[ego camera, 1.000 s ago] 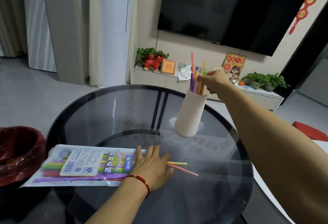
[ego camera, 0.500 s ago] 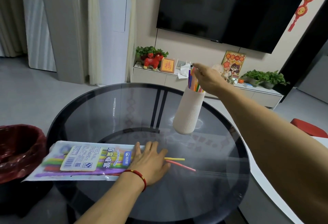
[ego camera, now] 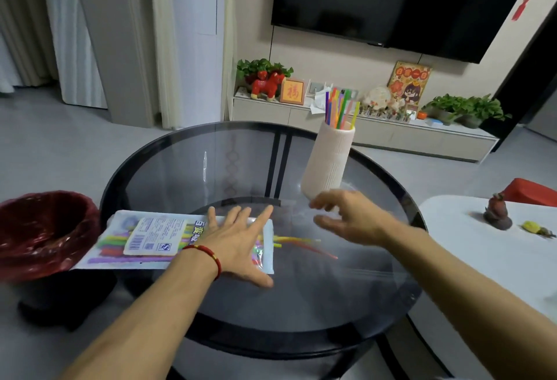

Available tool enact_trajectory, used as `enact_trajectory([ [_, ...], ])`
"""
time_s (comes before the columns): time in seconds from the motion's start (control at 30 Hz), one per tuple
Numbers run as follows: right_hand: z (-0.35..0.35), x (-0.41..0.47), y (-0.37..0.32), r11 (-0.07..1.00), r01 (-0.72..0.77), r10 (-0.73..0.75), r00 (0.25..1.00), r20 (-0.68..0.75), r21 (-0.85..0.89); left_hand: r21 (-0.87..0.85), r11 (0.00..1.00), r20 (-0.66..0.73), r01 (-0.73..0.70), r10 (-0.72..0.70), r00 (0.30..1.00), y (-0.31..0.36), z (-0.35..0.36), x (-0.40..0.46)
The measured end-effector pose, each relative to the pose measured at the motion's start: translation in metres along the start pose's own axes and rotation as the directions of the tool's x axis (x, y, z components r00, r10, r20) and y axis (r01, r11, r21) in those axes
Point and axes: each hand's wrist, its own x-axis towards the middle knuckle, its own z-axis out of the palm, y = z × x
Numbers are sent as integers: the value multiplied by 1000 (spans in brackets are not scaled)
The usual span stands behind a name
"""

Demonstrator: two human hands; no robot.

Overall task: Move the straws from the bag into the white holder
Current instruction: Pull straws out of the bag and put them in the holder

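While the left hand (ego camera: 238, 241) presses flat, fingers spread, on the bag (ego camera: 144, 241), the right hand (ego camera: 352, 217) hovers empty, fingers loosely apart, just above loose straws (ego camera: 301, 242) on the surface (ego camera: 301, 304); more stand in the holder (ego camera: 328, 162).

The holder (ego camera: 327, 162) beyond the right hand (ego camera: 351, 217) is white with fine vertical ribs and carries straws (ego camera: 340, 107) in purple, orange, green, yellow and red. Under the left hand (ego camera: 238, 239), the clear bag (ego camera: 144, 239) shows purple, yellow, green and red straws behind a white label. The left wrist wears a red cord (ego camera: 208, 254). The counter (ego camera: 211, 168) is smoky grey glass, black-rimmed.
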Motion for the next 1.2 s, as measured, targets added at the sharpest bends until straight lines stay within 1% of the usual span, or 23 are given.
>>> enact_trajectory([
  [0.03,26,-10,3,998,-35,39,994,106,-47,-12,1000,-3,-1,1,1000,-1,-3,-1],
  [0.07,49,-18,4,995,-57,68,988,138,-82,-22,1000,-9,-5,5,1000,-2,-5,-2],
  [0.1,68,-25,7,994,-68,76,993,91,-91,-27,1000,-18,-12,11,1000,-2,-7,-3],
  [0.17,88,-31,9,996,-72,67,993,-95,-49,-32,999,-41,-26,25,999,0,-10,-5],
  [0.2,91,-31,8,997,-69,64,986,-155,-27,-34,999,-49,-34,32,998,2,-11,-6],
  [0.27,91,-29,8,999,-38,40,979,-199,13,-35,997,-70,-67,64,995,4,-12,-7],
  [0.3,90,-29,7,998,-20,32,976,-214,59,-38,996,-80,-86,83,993,5,-12,-8],
  [0.37,88,-29,2,978,-12,69,961,-266,210,-49,992,-92,-118,114,989,8,-14,-8],
  [0.43,88,-28,-5,913,-8,146,941,-307,408,-55,988,-105,-144,138,985,11,-15,-7],
  [0.5,92,-27,-14,830,7,189,938,-292,558,-60,984,-134,-168,159,978,14,-15,-6],
  [0.57,94,-26,-22,779,25,177,950,-257,627,-61,981,-163,-185,173,971,17,-15,-5],
  [0.63,97,-26,-25,800,35,130,964,-231,599,-60,980,-190,-190,176,966,18,-14,-5],
  [0.73,99,-23,-25,868,61,48,977,-206,492,-62,981,-216,-183,165,962,17,-13,-4],
  [0.83,101,-19,-25,910,73,-1,985,-173,407,-70,979,-233,-189,168,958,17,-12,-4],
  [0.87,102,-19,-25,908,88,-19,985,-170,409,-70,978,-237,-197,176,956,18,-11,-4],
  [0.97,103,-20,-24,856,122,-34,983,-181,502,-67,971,-254,-230,206,945,21,-10,-5],
  [1.1,96,-21,-12,845,77,34,980,-196,529,-55,973,-230,-224,206,951,19,-9,-5],
  [1.13,92,-23,-8,830,57,57,981,-187,555,-44,977,-221,-207,192,956,16,-10,-5],
  [1.2,86,-27,1,769,-4,105,987,-119,639,-30,984,-209,-173,163,964,12,-10,-5],
])
